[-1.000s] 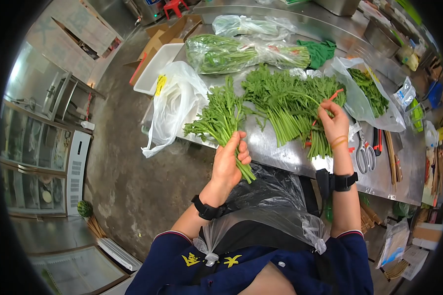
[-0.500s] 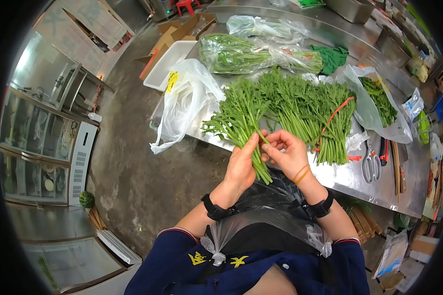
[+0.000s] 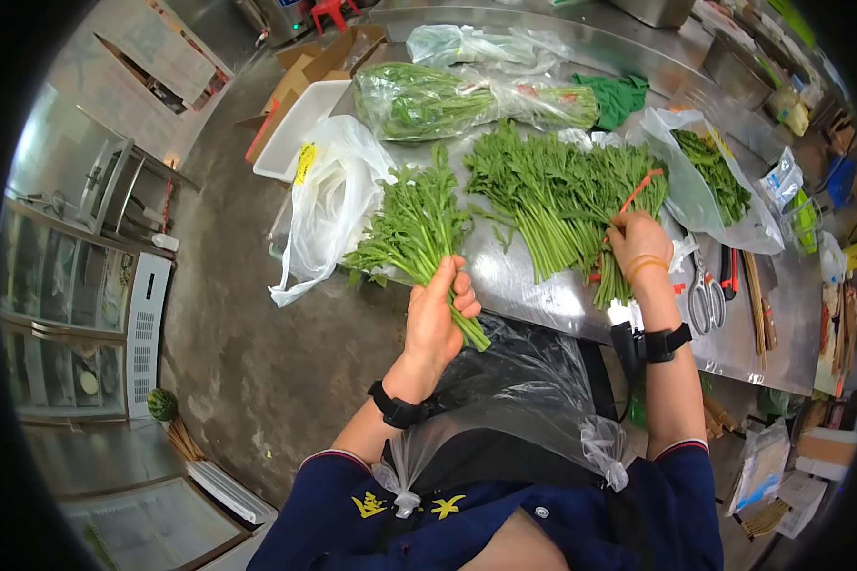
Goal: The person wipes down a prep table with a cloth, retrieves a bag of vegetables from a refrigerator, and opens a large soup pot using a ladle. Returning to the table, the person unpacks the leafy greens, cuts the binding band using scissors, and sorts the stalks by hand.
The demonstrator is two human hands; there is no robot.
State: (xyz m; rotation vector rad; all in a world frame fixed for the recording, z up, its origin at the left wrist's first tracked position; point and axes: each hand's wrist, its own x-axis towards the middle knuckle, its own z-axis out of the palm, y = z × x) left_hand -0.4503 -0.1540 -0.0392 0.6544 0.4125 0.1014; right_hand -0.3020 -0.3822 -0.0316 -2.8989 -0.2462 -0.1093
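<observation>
My left hand [image 3: 435, 309] is closed round the stems of a bunch of leafy greens [image 3: 414, 224], held over the table's near edge with its leaves pointing away from me. On the table lies a wide pile of the same greens [image 3: 543, 195], stems toward me. My right hand [image 3: 638, 246] is at the right end of that pile, fingers pinched together against the stems. What sits between those fingertips is hidden. A red tie [image 3: 643, 188] runs over the leaves just above this hand.
Scissors [image 3: 706, 297] lie right of the pile, near a red-and-black handle [image 3: 729, 273]. A plastic bag of greens [image 3: 676, 181] stands behind them. Farther back are wrapped greens [image 3: 428, 100] and a green cloth [image 3: 621, 100]. A white plastic bag [image 3: 324, 209] hangs over the left edge.
My right hand has left the held bunch and moved right to the pile's end. My left hand has moved slightly left with the bunch. The view has shifted a little.
</observation>
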